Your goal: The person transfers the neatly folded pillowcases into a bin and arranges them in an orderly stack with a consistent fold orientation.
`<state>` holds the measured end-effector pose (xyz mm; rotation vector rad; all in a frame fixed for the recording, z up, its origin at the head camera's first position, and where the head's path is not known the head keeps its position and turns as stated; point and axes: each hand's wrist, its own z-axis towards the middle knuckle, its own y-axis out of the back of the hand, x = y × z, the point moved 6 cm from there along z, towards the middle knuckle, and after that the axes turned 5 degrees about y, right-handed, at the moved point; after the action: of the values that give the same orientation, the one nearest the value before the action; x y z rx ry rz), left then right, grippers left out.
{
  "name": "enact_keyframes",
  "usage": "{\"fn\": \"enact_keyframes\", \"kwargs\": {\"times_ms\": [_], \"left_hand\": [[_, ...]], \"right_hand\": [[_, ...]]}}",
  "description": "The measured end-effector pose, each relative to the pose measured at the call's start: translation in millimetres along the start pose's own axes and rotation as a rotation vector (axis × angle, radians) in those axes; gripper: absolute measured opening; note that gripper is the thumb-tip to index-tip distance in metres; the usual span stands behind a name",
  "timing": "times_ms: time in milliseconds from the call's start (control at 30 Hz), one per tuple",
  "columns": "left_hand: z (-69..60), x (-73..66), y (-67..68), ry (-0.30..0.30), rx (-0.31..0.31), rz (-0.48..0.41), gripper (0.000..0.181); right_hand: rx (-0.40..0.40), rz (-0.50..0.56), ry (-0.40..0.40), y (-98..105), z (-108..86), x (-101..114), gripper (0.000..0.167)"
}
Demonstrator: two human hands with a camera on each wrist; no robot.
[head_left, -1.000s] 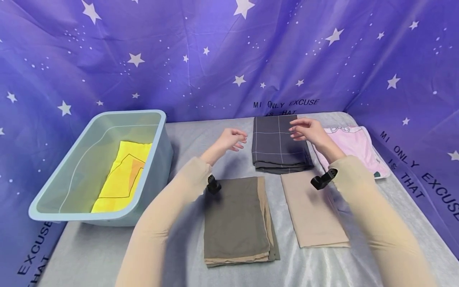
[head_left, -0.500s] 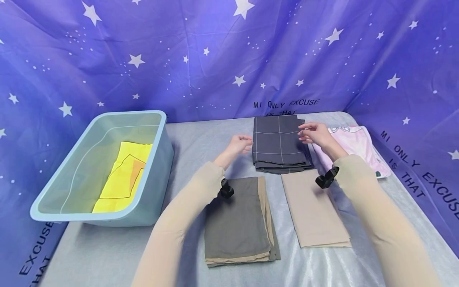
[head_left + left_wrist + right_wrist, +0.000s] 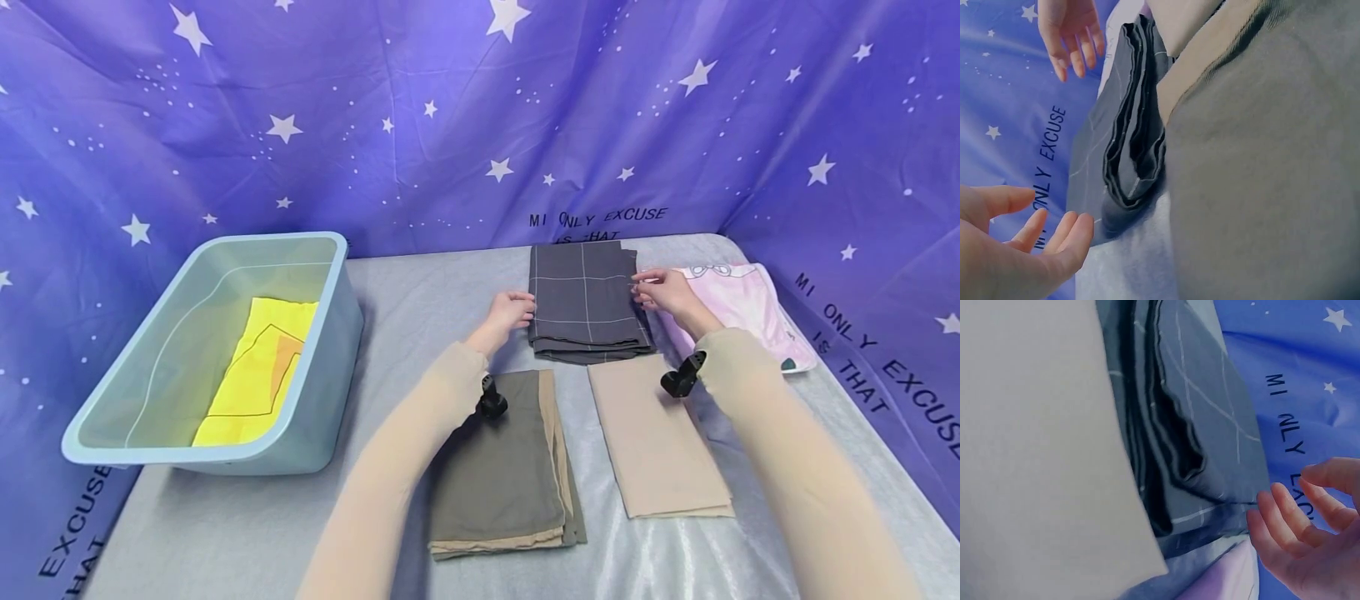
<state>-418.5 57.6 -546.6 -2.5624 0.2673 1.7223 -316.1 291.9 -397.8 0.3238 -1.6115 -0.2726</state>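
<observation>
A folded dark grey cloth with thin white check lines [image 3: 581, 292] lies at the back of the table, its layered edge facing me. My left hand [image 3: 512, 312] is at its left side, fingers slightly bent; in the left wrist view that hand [image 3: 1029, 250] has thumb and fingers apart with nothing between them. At the cloth's right side is my right hand [image 3: 667, 293], which in the right wrist view [image 3: 1310, 531] also holds nothing, its fingertips near the cloth's edge. Whether either hand touches the cloth I cannot tell.
A folded brown-grey cloth [image 3: 495, 475] and a beige one [image 3: 660, 450] lie in front. A pink printed cloth [image 3: 738, 308] is at the right. On the left stands a blue-grey plastic tub [image 3: 315, 400] with a yellow cloth [image 3: 258, 367] inside. A purple star curtain [image 3: 420, 125] hangs behind.
My left hand has moved right and slightly nearer to me, up to the checked cloth's left edge. The right hand has shifted right and a little down, from over the cloth to its right edge.
</observation>
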Motion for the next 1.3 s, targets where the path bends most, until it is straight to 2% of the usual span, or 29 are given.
{"fn": "enact_keyframes", "kwargs": {"times_ms": [33, 133, 200, 233, 267, 300, 400, 467, 500, 567, 633, 700, 733, 767, 800, 867, 933, 967, 1000, 1033, 1100, 1167, 1267, 1300], "left_hand": [[3.7, 1.9, -0.7, -0.005, -0.012, -0.001, 0.018], [5.3, 5.2, -2.0, 0.031, -0.024, -0.024, 0.021], [9.1, 7.1, -2.3, 0.015, -0.019, -0.049, 0.021], [12.1, 9.0, -2.3, 0.006, -0.023, -0.059, 0.02], [14.5, 11.4, -2.9, 0.026, -0.034, -0.063, 0.021], [21.8, 15.3, -3.1, 0.022, -0.046, -0.06, 0.019], [56.0, 35.4, -3.5, -0.023, -0.079, -0.067, 0.016], [86.5, 54.3, -4.1, 0.002, -0.109, -0.074, 0.019], [103.9, 64.4, -4.1, -0.015, -0.112, -0.084, 0.019], [135.8, 83.8, -4.7, -0.008, -0.118, -0.103, 0.021], [161.8, 100.1, -5.8, 0.005, -0.12, -0.117, 0.023], [179.7, 111.7, -7.9, 0.016, -0.116, -0.128, 0.025], [184.0, 115.0, -8.8, 0.023, -0.12, -0.126, 0.027], [184.4, 116.0, -9.6, 0.03, -0.12, -0.126, 0.027], [180.8, 114.4, -10.4, 0.042, -0.123, -0.122, 0.028], [173.0, 111.0, -11.8, 0.052, -0.125, -0.126, 0.029], [163.2, 106.6, -12.5, 0.071, -0.134, -0.109, 0.03], [159.9, 105.1, -13.0, 0.079, -0.133, -0.103, 0.031], [158.3, 104.5, -13.4, 0.085, -0.133, -0.095, 0.032], [160.1, 106.0, -14.0, 0.088, -0.133, -0.09, 0.033], [161.8, 107.6, -15.1, 0.103, -0.133, -0.07, 0.035], [165.4, 110.5, -16.9, 0.118, -0.129, -0.069, 0.038], [172.5, 116.5, -20.1, 0.135, -0.118, -0.081, 0.043], [175.0, 118.8, -21.3, 0.141, -0.115, -0.082, 0.044]], "right_hand": [[-0.004, -0.008, -0.006, 0.3, 0.2, -1.7, 0.04], [-0.012, -0.029, -0.014, 1.1, 0.2, -5.8, 0.041], [-0.015, -0.045, -0.01, 2.1, 0.3, -8.3, 0.041], [-0.019, -0.052, -0.007, 2.6, 0.5, -9.5, 0.041], [-0.022, -0.057, -0.003, 3.3, 0.6, -10.9, 0.041], [-0.024, -0.056, -0.001, 3.7, 0.8, -12.1, 0.041], [-0.02, -0.038, -0.014, 4.2, 2.3, -16.3, 0.041], [-0.01, -0.03, -0.034, 3.6, 3.5, -18.9, 0.042], [-0.003, -0.022, -0.047, 3.1, 4.2, -20.3, 0.043], [0.011, -0.009, -0.076, 2.1, 5.7, -23.0, 0.044], [0.018, -0.008, -0.096, 1.5, 5.9, -24.5, 0.046], [0.019, -0.021, -0.109, 1.4, 6.1, -26.2, 0.047], [0.025, -0.022, -0.107, 2.1, 7.8, -29.2, 0.048], [0.034, 0.013, -0.076, 4.7, 14.7, -40.2, 0.044], [0.044, 0.017, -0.085, 8.3, 25.6, -56.3, 0.045], [0.048, 0.043, -0.092, 24.4, 70.8, -123.4, 0.045], [0.06, 0.099, -0.089, 36.7, 106.5, -177.2, 0.042], [0.075, 0.125, -0.099, 38.4, 113.3, -187.1, 0.038], [0.073, 0.102, -0.129, 39.7, 117.5, -194.9, 0.045], [0.085, 0.121, -0.132, 39.3, 116.2, -193.4, 0.042], [0.118, 0.187, -0.099, 32.7, 100.0, -170.0, 0.035], [0.122, 0.199, -0.108, 31.3, 95.4, -164.1, 0.031], [0.115, 0.198, -0.111, 38.7, 117.5, -198.0, 0.037], [0.109, 0.177, -0.134, 40.4, 121.5, -205.0, 0.042]]}}
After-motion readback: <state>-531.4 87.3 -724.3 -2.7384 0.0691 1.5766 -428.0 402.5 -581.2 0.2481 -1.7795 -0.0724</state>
